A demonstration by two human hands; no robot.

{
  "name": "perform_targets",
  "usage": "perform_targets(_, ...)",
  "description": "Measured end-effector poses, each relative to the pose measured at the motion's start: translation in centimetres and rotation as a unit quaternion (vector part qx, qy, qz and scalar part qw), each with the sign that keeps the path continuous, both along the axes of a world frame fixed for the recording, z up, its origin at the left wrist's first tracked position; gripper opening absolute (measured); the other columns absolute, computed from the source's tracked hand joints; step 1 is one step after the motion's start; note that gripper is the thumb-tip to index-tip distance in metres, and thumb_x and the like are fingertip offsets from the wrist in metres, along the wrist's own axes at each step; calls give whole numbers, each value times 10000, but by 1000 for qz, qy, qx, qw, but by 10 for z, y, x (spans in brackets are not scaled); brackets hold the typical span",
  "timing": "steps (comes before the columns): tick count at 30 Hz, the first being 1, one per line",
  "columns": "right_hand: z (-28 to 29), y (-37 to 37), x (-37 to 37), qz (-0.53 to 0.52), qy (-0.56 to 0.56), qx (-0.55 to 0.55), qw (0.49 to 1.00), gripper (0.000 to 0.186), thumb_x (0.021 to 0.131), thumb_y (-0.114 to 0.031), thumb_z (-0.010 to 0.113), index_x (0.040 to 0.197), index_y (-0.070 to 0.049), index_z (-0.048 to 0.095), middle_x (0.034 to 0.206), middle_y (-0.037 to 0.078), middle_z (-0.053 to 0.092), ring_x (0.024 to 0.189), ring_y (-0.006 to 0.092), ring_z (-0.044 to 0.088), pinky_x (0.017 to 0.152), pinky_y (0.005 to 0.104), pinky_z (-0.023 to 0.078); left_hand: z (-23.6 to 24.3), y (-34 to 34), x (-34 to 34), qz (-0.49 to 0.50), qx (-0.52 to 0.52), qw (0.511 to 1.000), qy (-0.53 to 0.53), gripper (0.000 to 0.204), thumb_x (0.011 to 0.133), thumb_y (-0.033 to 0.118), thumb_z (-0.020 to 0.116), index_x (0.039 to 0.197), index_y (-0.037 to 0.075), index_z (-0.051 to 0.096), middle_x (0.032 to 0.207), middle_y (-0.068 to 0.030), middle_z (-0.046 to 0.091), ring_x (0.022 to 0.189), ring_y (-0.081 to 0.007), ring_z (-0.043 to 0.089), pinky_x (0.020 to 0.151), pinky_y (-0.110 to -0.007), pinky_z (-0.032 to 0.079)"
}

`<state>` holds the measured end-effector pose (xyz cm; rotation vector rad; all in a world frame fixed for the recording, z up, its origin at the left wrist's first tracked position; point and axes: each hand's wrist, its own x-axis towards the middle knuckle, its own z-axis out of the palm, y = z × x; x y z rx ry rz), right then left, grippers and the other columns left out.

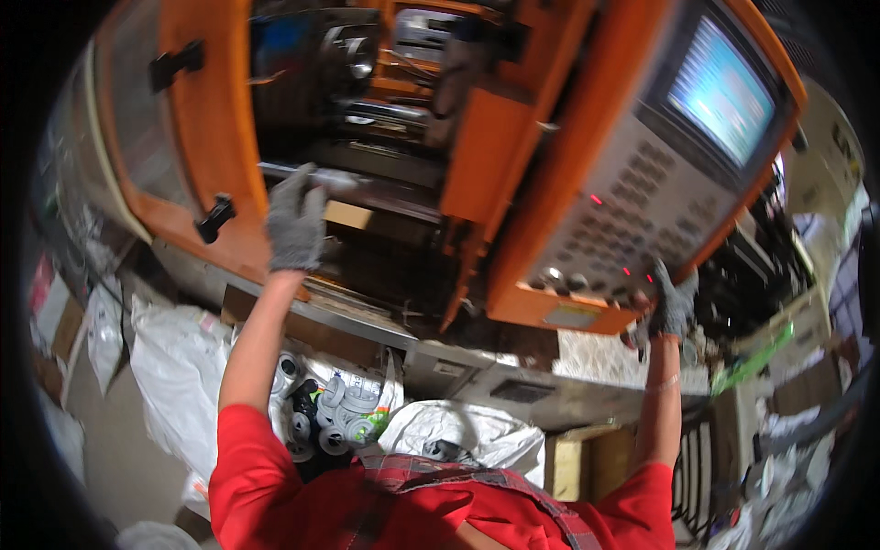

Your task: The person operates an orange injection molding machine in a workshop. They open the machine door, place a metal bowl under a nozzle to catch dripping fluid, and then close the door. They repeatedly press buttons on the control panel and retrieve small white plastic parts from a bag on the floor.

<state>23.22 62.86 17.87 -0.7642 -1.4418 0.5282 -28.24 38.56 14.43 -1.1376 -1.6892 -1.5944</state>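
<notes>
My left hand (296,225), in a grey work glove, is raised beside the edge of an orange machine door (220,137). Its fingers are stretched upward and hold nothing; whether they touch the door edge I cannot tell. Behind it lies the machine's open bay, with metal bars (385,192) across it. My right hand (674,307), gloved in grey too, is at the lower right corner of the control panel (605,238). One finger or thumb reaches onto the buttons, close to small red lights, and the fingers look apart. Above the buttons glows a screen (724,92).
Below the machine, grey and white ring-shaped parts (344,412) fill an open bag. A white sack (179,376) stands to its left, another white bag (467,431) to its right. A cardboard box (596,463) sits near my right arm. Black door handles (215,218) jut out at left.
</notes>
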Motion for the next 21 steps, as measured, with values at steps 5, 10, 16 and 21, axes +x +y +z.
perform_targets(5, 7, 0, 12, -37, -17, -37, 998, 657, 767, -90, 758, 1321, -9, 416, 1185, 95, 570, 1011, 187, 569, 881, 318, 472, 8, 77, -27, -57, -17, 995, -82, 309, 842, 128, 580, 1135, 37, 624, 1041, -131, 662, 952, -258, 639, 879, -341, 481)
perform_targets(10, 71, -101, -91, -103, -220, 413, 878, 547, 884, -69, 611, 1371, -22, 367, 1441, 177, 354, 1328, 317, 351, 1086, 427, 287, 13, 156, -63, -120, -29, 989, -81, 287, 841, 227, 507, 1045, 89, 654, 998, -174, 643, 927, -344, 610, 823, -388, 486)
perform_targets(16, 132, -111, -179, -105, -393, 515, 754, 452, 943, -205, 516, 1329, 8, 414, 1415, 222, 380, 1337, 398, 328, 1086, 484, 278, 34, 217, -76, -130, -80, 976, -157, 224, 803, 206, 511, 928, 104, 667, 945, -191, 641, 888, -379, 604, 791, -449, 485)
perform_targets(21, 168, -102, -189, -126, -402, 551, 720, 409, 969, -151, 445, 1341, 13, 402, 1417, 208, 388, 1331, 346, 356, 1101, 438, 261, 33, 284, -91, -191, -76, 971, -124, 225, 842, 174, 530, 971, 44, 661, 878, -135, 669, 793, -247, 606, 723, -398, 484)
